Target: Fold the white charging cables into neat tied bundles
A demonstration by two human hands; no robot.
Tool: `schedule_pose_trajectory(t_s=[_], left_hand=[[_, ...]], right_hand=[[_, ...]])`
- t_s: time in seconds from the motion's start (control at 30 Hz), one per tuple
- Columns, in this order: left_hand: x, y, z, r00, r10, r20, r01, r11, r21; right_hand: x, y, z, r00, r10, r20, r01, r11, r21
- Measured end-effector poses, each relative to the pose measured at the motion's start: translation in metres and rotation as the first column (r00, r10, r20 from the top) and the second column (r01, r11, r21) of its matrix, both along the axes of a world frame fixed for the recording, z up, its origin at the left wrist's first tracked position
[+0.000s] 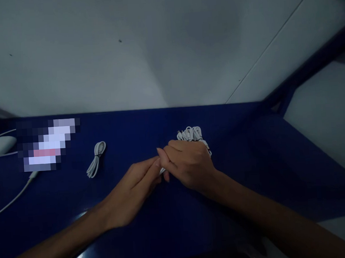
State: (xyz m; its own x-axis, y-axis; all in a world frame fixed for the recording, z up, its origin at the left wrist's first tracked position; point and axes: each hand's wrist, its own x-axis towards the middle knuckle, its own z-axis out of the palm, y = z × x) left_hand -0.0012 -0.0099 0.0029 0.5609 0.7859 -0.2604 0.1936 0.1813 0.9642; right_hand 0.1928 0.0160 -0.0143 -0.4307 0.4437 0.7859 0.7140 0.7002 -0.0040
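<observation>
My left hand (135, 185) and my right hand (187, 161) meet above the blue table, fingers closed and overlapping. A small piece of white cable (162, 171) shows between them; the rest of it is hidden by the fingers. Just behind my right hand lies a pile of coiled white cables (192, 133), partly covered by that hand. Off to the left of my left hand, a single white cable bundle (96, 160) lies on the table, folded and held by a dark tie.
A phone-like device with a bright, blurred-out screen (49, 144) lies at the left, a white cord (16, 199) running from its lower end. Beside it is a rounded white object (1, 146). A pale wall (99, 71) rises behind the blue table (125, 128).
</observation>
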Motion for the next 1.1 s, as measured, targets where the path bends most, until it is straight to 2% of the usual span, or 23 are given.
schedule_pose_trajectory(t_s=[0.07, 0.33, 0.5, 0.57, 0.7, 0.83, 0.93, 1.0, 1.03, 1.07, 1.1], left_hand=[[0.000, -0.002, 0.002, 1.000, -0.004, -0.029, 0.007, 0.996, 0.084], [-0.007, 0.006, 0.006, 0.986, -0.135, -0.098, 0.156, 0.958, 0.243], [-0.007, 0.010, 0.009, 0.985, -0.105, -0.136, 0.144, 0.939, 0.313], [-0.006, 0.008, 0.006, 0.991, -0.081, -0.110, 0.107, 0.961, 0.253], [-0.003, 0.003, -0.002, 0.997, -0.041, 0.067, 0.042, 0.999, -0.015], [-0.001, 0.003, 0.001, 0.977, -0.037, 0.210, 0.086, 0.970, -0.229], [-0.001, 0.004, 0.004, 0.969, -0.070, 0.237, 0.144, 0.939, -0.312], [-0.001, 0.003, 0.003, 0.979, -0.077, 0.189, 0.125, 0.958, -0.258], [-0.001, 0.002, 0.001, 0.988, -0.069, 0.135, 0.092, 0.981, -0.171], [-0.001, 0.001, -0.001, 0.997, -0.051, 0.064, 0.054, 0.998, -0.034], [-0.001, 0.000, -0.003, 1.000, -0.025, -0.013, 0.027, 0.990, 0.140]], right_hand=[[0.000, -0.001, 0.001, 0.999, -0.018, -0.029, 0.017, 0.999, -0.034], [0.002, -0.003, 0.007, 0.991, 0.043, -0.123, -0.057, 0.992, -0.109], [0.006, 0.000, 0.003, 0.995, 0.051, -0.091, -0.058, 0.995, -0.080], [0.008, 0.002, 0.001, 0.994, 0.064, -0.085, -0.068, 0.996, -0.052], [0.011, 0.003, 0.001, 0.995, 0.083, -0.050, -0.084, 0.996, -0.024], [0.011, 0.003, 0.003, 0.990, 0.132, -0.043, -0.133, 0.991, -0.007], [0.009, 0.003, 0.005, 0.989, 0.136, -0.053, -0.137, 0.991, -0.008], [0.008, 0.002, 0.005, 0.992, 0.118, -0.048, -0.119, 0.993, -0.015], [0.008, 0.002, 0.004, 0.994, 0.100, -0.045, -0.100, 0.995, -0.018], [0.007, 0.001, 0.004, 0.996, 0.077, -0.045, -0.077, 0.997, -0.019], [0.006, 0.000, 0.003, 0.998, 0.050, -0.049, -0.051, 0.999, -0.019]])
